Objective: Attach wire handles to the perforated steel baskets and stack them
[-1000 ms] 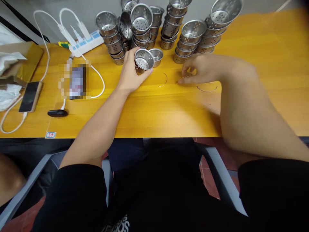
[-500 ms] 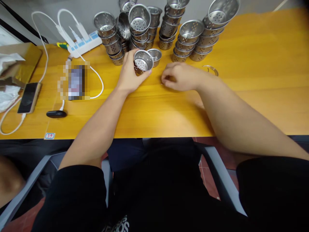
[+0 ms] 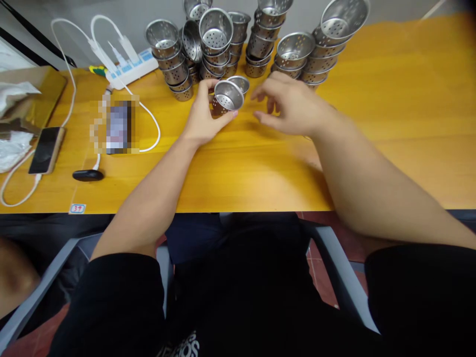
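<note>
My left hand point(image 3: 205, 115) grips a perforated metal cup point(image 3: 228, 96) by its side, the cup's mouth facing up. Just behind it, partly hidden, another metal cup point(image 3: 243, 84) stands on the table. To the right, my right hand point(image 3: 286, 106) hovers over the wood with its fingers apart and curved, holding nothing. Its fingertips point toward the held cup without touching it. Several stacks of perforated cups rise behind both hands, among them a left stack point(image 3: 174, 74) and a right stack point(image 3: 320, 62).
On the left of the yellow table point(image 3: 223, 183) lie a white power strip point(image 3: 134, 69) with cables, a phone point(image 3: 46, 149), a pixelated device point(image 3: 118, 126), a black oval object point(image 3: 88, 175) and a box point(image 3: 55, 91). A person's leg point(image 3: 15, 277) shows at lower left.
My left hand has moved slightly right with the cup, which now overlaps the cup behind. My right hand has risen away from the table and its fingers have spread.
</note>
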`<act>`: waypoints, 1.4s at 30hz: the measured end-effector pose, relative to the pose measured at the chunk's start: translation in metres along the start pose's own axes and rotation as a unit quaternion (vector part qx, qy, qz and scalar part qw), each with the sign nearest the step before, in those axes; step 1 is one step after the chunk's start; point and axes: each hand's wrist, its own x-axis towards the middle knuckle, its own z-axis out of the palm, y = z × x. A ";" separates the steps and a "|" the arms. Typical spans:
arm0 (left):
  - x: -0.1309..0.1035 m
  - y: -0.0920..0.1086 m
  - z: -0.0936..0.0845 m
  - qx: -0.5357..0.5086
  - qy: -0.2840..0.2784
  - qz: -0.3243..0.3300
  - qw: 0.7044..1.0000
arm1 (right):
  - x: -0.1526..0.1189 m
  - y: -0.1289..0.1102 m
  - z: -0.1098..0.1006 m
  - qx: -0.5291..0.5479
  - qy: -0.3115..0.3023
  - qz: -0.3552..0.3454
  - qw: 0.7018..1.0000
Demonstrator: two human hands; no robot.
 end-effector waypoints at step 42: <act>-0.002 -0.006 0.006 -0.005 -0.047 -0.006 0.999 | 0.017 0.117 -0.003 -0.160 0.378 -0.096 0.907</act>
